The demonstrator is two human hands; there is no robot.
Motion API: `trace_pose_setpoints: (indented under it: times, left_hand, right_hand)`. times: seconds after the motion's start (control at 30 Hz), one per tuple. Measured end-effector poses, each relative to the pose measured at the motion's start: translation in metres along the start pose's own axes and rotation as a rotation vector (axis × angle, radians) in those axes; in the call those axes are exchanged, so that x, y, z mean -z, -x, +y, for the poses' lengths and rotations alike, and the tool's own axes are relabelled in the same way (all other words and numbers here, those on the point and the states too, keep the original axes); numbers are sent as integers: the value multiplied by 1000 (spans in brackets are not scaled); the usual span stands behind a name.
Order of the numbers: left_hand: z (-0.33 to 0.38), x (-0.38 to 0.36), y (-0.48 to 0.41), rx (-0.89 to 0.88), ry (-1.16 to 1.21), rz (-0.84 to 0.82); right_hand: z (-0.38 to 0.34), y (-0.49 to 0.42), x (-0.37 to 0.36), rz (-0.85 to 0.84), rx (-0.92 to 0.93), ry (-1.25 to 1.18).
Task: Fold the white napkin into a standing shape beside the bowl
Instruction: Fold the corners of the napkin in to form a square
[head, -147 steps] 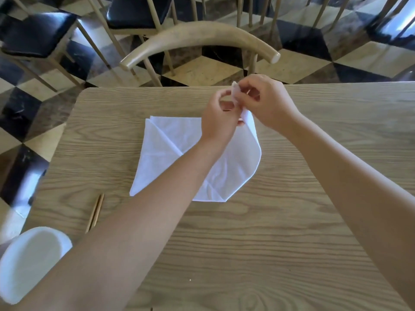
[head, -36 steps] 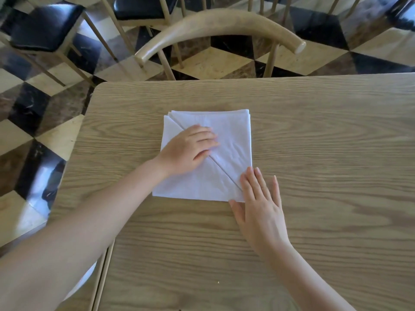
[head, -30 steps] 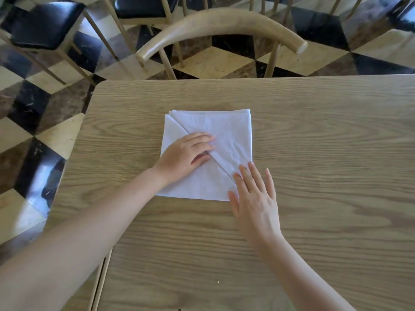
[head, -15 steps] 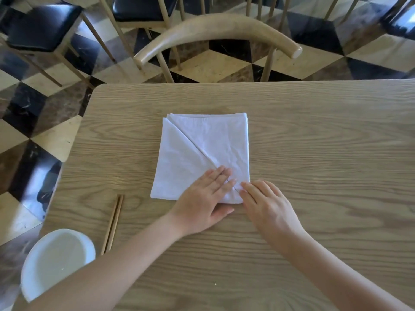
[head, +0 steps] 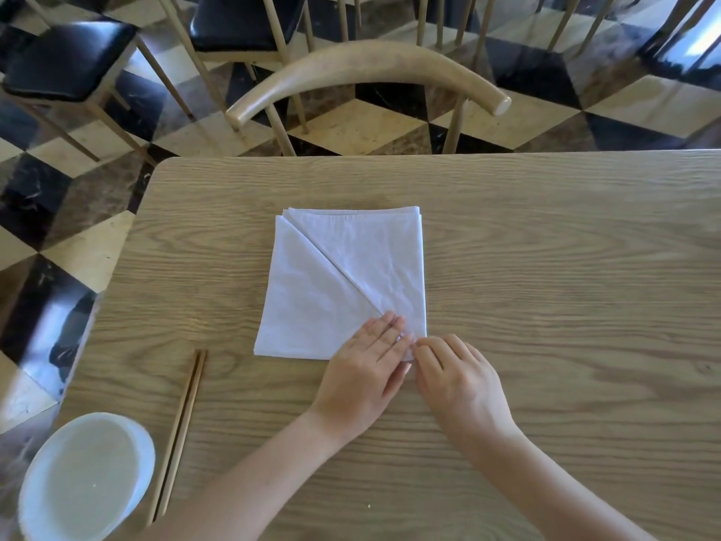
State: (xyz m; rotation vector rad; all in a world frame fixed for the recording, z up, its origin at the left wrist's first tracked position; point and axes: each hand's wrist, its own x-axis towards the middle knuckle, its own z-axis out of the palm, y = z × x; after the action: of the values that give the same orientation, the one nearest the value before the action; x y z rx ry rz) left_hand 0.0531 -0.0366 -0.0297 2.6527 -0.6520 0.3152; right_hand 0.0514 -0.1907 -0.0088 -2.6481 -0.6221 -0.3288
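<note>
Both hands, left hand and right hand, are lying flat and open, pressing the near right corner of the flat-folded napkin; standing it beside the bowl is remaining.

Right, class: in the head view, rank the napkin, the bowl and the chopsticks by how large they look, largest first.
1. Napkin
2. Bowl, though it sits nearer the camera and is partly cut off, so this is unsure
3. Chopsticks, long but very thin
</note>
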Motion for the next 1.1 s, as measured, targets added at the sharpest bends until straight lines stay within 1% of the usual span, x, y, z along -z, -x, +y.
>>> trace_pose_setpoints:
  times: [0.1, 0.23, 0.33, 0.4, 0.5, 0.63, 0.8, 0.93, 1.03, 1.1]
  left_hand:
    - [3, -2, -3, 18, -7, 42]
    - [5, -5, -3, 40, 27, 87]
    - [3, -6, -1, 41, 49, 80]
    - [3, -4, -1, 80, 72, 79]
    - [3, -4, -3, 147, 102, 80]
    - [3, -4, -3, 148, 133, 126]
    - [6, 5, -6, 160, 203, 203]
    - [10, 11, -7, 150, 161, 278]
    - [11, 13, -9, 227, 112, 312]
    - [10, 15, -10, 267, 131, 283]
  right_hand:
    - [0, 1, 3, -33, -7, -36]
    - [0, 1, 4, -63, -38, -26]
    - [8, -1, 3, 3, -32, -33]
    - [11, -3, 3, 52, -20, -51]
    - [13, -5, 4, 104, 51, -67]
    - [16, -6, 3, 128, 132, -60]
    - [12, -13, 9, 136, 141, -108]
    - [7, -24, 17, 189, 135, -131]
    - [-2, -30, 18, 213, 170, -135]
    - [-5, -32, 18, 200, 218, -139]
